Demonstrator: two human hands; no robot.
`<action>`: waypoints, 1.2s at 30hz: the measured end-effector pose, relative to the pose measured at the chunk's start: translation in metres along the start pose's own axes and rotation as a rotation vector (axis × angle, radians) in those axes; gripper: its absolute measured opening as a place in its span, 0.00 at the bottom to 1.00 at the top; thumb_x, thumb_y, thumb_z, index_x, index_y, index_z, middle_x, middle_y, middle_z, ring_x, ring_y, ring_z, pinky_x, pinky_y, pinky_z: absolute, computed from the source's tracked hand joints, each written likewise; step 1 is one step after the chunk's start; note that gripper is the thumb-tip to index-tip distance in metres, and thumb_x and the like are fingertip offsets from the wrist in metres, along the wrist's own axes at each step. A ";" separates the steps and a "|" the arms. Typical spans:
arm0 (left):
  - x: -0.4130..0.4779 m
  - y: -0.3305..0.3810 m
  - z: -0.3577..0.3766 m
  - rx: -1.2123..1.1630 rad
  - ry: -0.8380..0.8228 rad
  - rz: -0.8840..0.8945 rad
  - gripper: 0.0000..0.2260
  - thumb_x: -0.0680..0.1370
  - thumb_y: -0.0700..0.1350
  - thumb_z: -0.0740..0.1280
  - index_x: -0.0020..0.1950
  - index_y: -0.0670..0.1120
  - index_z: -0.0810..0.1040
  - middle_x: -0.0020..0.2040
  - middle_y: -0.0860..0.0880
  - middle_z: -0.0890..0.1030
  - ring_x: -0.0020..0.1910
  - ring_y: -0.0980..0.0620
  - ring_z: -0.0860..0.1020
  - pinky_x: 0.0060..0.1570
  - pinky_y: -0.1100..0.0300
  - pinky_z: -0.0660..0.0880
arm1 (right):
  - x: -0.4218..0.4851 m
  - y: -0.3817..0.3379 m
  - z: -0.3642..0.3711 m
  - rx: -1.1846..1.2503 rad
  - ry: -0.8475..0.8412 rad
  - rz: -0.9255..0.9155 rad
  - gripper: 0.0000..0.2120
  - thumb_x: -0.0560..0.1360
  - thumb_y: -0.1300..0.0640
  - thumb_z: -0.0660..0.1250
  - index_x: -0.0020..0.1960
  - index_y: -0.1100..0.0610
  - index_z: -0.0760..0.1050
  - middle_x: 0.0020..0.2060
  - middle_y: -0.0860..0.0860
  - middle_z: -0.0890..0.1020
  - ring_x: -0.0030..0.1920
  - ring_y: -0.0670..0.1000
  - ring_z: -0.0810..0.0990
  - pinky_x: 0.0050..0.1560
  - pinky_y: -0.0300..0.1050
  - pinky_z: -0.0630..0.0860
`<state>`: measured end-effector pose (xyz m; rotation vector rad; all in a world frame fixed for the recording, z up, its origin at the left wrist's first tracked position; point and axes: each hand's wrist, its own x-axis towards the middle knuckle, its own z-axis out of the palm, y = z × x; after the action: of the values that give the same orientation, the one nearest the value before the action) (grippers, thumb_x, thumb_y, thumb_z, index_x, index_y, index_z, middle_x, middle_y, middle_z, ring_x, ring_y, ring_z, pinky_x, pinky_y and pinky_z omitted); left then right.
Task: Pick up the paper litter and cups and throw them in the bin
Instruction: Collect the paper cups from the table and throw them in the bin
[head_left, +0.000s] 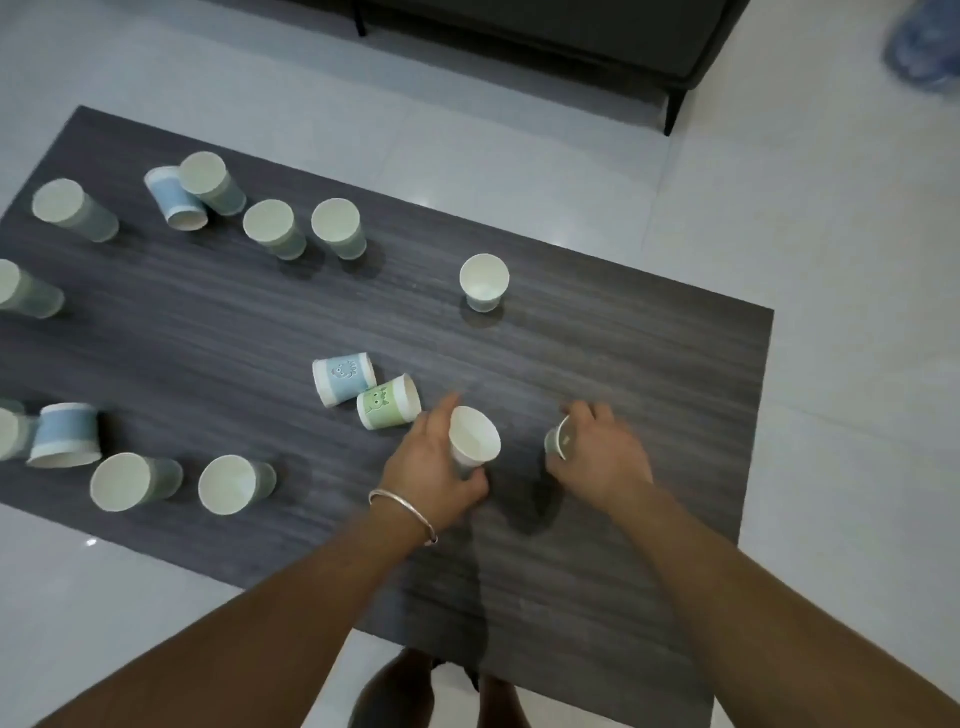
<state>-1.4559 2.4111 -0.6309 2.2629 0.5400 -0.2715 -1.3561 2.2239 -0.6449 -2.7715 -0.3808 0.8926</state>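
Note:
Several paper cups are spread over a dark grey table. My left hand, with a silver bangle on the wrist, grips a white paper cup that stands upright near the table's front right. My right hand closes around a second paper cup, tilted on its side and mostly hidden by my fingers. Just left of my left hand lie a green cup and a blue cup on their sides. One cup stands alone further back. No bin is in view.
More cups stand or lie along the table's back and left parts. A dark sofa stands beyond the table on the pale tiled floor. A blurred blue object sits at the top right. My feet show below the table's near edge.

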 end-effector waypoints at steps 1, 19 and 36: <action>0.003 0.012 -0.005 -0.004 0.014 0.007 0.35 0.65 0.50 0.73 0.70 0.51 0.65 0.60 0.49 0.74 0.59 0.49 0.73 0.55 0.55 0.74 | -0.009 0.000 -0.011 0.019 0.044 0.005 0.27 0.72 0.46 0.67 0.68 0.52 0.65 0.62 0.54 0.70 0.60 0.60 0.74 0.55 0.50 0.73; -0.073 0.216 -0.079 0.305 -0.310 0.710 0.38 0.67 0.50 0.71 0.74 0.51 0.61 0.63 0.46 0.69 0.60 0.44 0.72 0.60 0.53 0.71 | -0.307 0.011 -0.124 0.292 0.425 0.493 0.33 0.73 0.43 0.66 0.74 0.46 0.58 0.64 0.51 0.68 0.62 0.55 0.71 0.57 0.49 0.72; -0.444 0.310 0.055 0.428 -0.711 1.541 0.37 0.68 0.53 0.70 0.74 0.54 0.58 0.63 0.48 0.68 0.57 0.46 0.72 0.51 0.54 0.74 | -0.710 0.011 0.046 0.479 0.735 1.213 0.34 0.73 0.46 0.66 0.75 0.48 0.57 0.66 0.51 0.68 0.63 0.55 0.70 0.57 0.48 0.73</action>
<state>-1.7084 2.0511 -0.3091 2.0835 -1.6773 -0.3398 -1.9385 2.0031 -0.2998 -2.3991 1.4985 -0.0211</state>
